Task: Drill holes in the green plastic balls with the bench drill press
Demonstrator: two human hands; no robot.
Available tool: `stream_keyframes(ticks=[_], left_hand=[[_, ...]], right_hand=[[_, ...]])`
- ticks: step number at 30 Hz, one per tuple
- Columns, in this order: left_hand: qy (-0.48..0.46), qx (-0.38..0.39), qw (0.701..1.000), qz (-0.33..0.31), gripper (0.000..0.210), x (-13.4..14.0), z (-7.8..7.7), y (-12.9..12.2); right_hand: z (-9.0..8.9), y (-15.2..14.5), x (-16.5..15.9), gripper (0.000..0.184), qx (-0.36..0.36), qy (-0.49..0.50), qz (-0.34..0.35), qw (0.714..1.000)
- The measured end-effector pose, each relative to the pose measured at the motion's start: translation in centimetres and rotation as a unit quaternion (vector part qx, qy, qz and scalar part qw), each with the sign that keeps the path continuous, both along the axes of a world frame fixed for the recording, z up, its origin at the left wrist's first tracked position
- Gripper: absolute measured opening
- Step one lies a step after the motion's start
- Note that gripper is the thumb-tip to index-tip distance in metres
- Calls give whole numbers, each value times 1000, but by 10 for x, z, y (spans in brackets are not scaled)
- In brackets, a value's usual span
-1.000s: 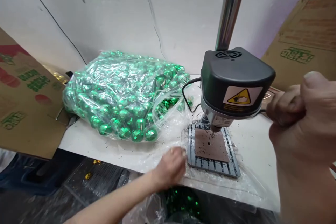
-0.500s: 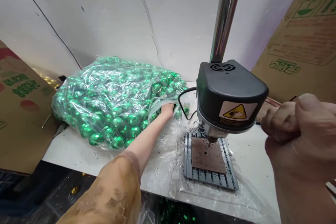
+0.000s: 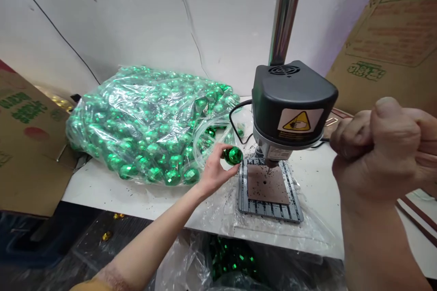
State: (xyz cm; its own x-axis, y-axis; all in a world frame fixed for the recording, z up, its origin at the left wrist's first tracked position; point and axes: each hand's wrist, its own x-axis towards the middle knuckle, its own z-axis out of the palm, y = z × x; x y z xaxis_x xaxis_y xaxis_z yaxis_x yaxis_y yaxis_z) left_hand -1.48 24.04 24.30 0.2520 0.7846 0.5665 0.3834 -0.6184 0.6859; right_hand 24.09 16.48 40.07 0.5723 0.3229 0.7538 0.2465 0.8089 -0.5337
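Ball, green (image 3: 234, 156) — one, round, faceted, mirror-bright. Location: in the air, just beside the left edge of the slotted metal base (image 3: 273, 212) of the drill press (image 3: 295, 95). Grip: pinched between thumb and fingers of the left hand (image 3: 215, 168). Right hand (image 3: 380, 145): curled into a fist beside the drill head; whether anything is enclosed cannot be told.

Handling, as judged: light, probably hollow; shell stiff, likely thin plastic, liable to be cracked or scuffed if squeezed hard. Surface slick — some purchase may be lent by the facets. Best taken around its widest part, thumb opposite fingers, pressed lightly. Similar balls: massed in the clear plastic bag (image 3: 146, 118) alongside.
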Motion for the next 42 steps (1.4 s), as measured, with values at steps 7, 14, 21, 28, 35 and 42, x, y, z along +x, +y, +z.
stream_keyframes(ticks=[7,14,21,28,35,42], left_hand=[[-121,-244,961,-56,58,32,-28,-31],[-237,-355,903,-51,69,43,-35,-26],[-199,-393,894,-82,83,54,-37,-23],[-147,-320,932,-81,73,62,-49,-18],[-90,-309,942,-94,78,66,-55,-18],[-50,-234,969,-63,60,68,-60,-27]], right_hand=[[-3,1,3,55,16,-22,-11,1000],[-8,2,4,58,8,-40,-19,999],[-13,4,7,58,17,-49,-22,998],[-9,1,2,55,8,-34,-20,999],[-10,2,4,54,16,-42,-28,999],[-8,0,2,55,-6,-47,-48,998]])
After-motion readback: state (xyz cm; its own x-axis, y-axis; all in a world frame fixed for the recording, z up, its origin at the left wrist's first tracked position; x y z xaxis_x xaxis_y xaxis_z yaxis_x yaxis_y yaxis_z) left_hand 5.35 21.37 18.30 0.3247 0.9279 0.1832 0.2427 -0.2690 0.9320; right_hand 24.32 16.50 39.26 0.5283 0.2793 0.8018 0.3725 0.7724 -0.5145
